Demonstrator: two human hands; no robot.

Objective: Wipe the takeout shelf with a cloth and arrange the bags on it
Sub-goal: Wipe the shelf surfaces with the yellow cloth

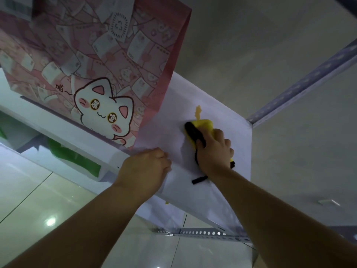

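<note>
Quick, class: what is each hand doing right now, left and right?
Left hand: fingers curled at the shelf edge; grip cannot be told.
Right hand: holding the yellow cloth, pressed on the shelf.

Your right hand [214, 149] grips the yellow cloth [202, 125] pressed on the white shelf [228, 120] just at 6 o'clock of a yellow smear [198, 111], left hand [144, 167] curled on the shelf's front edge at 8 o'clock of the cloth, pink cat bag [96, 64] standing at 10 o'clock.
</note>
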